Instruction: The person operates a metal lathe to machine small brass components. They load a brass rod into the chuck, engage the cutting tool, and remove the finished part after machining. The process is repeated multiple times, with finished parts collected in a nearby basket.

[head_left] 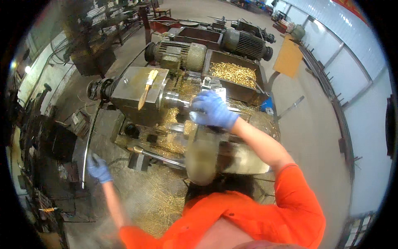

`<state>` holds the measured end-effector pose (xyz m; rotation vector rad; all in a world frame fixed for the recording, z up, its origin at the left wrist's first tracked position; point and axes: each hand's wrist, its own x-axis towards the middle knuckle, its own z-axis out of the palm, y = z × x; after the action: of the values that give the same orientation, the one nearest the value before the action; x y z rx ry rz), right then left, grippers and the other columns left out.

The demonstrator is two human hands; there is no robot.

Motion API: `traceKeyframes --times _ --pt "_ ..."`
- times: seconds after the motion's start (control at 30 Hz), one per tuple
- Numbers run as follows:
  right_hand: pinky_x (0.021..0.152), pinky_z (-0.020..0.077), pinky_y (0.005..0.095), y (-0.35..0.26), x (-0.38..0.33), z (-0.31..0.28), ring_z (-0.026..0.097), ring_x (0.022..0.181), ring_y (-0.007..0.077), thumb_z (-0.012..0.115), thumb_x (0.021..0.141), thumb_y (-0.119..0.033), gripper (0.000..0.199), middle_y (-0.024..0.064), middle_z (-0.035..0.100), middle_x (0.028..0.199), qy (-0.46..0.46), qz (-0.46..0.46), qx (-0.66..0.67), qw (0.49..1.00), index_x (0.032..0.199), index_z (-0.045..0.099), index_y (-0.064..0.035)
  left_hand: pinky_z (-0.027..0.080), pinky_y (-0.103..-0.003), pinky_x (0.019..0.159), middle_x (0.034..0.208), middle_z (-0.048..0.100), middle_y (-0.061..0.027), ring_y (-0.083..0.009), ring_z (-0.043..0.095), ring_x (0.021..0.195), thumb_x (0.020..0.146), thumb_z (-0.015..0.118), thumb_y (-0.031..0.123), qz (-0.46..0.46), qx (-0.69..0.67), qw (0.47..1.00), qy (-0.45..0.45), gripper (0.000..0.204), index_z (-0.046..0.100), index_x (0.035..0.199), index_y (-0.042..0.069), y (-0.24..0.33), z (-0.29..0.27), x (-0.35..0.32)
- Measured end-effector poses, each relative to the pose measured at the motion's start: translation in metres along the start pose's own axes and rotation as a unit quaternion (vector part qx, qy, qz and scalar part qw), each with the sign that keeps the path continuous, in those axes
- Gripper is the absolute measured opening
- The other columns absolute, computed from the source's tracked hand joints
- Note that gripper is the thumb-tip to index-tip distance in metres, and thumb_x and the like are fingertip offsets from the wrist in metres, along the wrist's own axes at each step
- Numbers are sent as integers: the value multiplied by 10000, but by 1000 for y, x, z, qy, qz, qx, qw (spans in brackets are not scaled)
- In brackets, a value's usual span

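Note:
My right hand [213, 108], in a blue glove, reaches over the middle of a lathe-like machine. Its fingers curl toward the metal spindle nose [174, 101], closed around something too hidden to name. Down at the left, my left hand [98, 169], also gloved in blue, is beside a long metal lever [88, 145] that slants down from the machine. Its fingers look stretched and partly spread, not wrapped round the lever; whether they touch it is unclear. A wooden-handled brush [146, 89] lies on the headstock [132, 93].
Brass-coloured chips cover the machine bed [168, 143]. A metal bin [232, 92] behind holds many small brass parts. Electric motors [178, 54] stand at the back. Another rod-like tool [159, 157] crosses the front edge. A blue container [267, 103] is at the right.

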<state>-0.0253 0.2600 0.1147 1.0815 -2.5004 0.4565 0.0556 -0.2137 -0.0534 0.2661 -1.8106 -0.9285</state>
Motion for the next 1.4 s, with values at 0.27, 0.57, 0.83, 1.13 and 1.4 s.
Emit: traceKeyframes --times 0.27,0.57,0.83,1.13,1.4 --pt "835 420 385 27 -145 -95 555 910 277 664 714 -289 235 100 627 886 -7 193 -53 980 819 664 -78 498 -440 670 865 641 -164 -347 623 762 785 497 348 -22 232 776 -586 295 634 884 106 -110 18 -109" --pt "697 492 370 126 -275 -138 622 711 303 651 699 -342 273 147 643 752 -55 494 -79 864 797 691 -90 499 -401 669 814 662 -85 -301 630 784 744 556 306 247 435 696 -516 185 660 842 189 -65 58 -84" --pt "840 459 369 187 -297 -142 590 944 282 642 668 -356 414 118 624 1015 -181 490 -205 827 1024 643 -146 494 -398 716 872 645 -131 -321 612 839 663 698 288 112 464 666 -573 270 657 886 142 -51 51 -63" --pt "934 376 452 262 -334 -110 490 1111 260 623 628 -261 418 65 587 1051 -282 436 -273 810 1032 611 -156 473 -306 685 865 655 -93 -169 588 739 818 622 198 -205 -25 887 -414 310 606 1026 -31 65 80 -38" --pt "951 366 427 266 -446 -137 552 1015 289 636 625 -272 329 124 627 1000 -257 600 -285 702 921 664 -131 459 -355 607 721 650 -159 -250 603 608 752 648 177 -143 135 921 -335 203 657 804 -19 104 70 -58"
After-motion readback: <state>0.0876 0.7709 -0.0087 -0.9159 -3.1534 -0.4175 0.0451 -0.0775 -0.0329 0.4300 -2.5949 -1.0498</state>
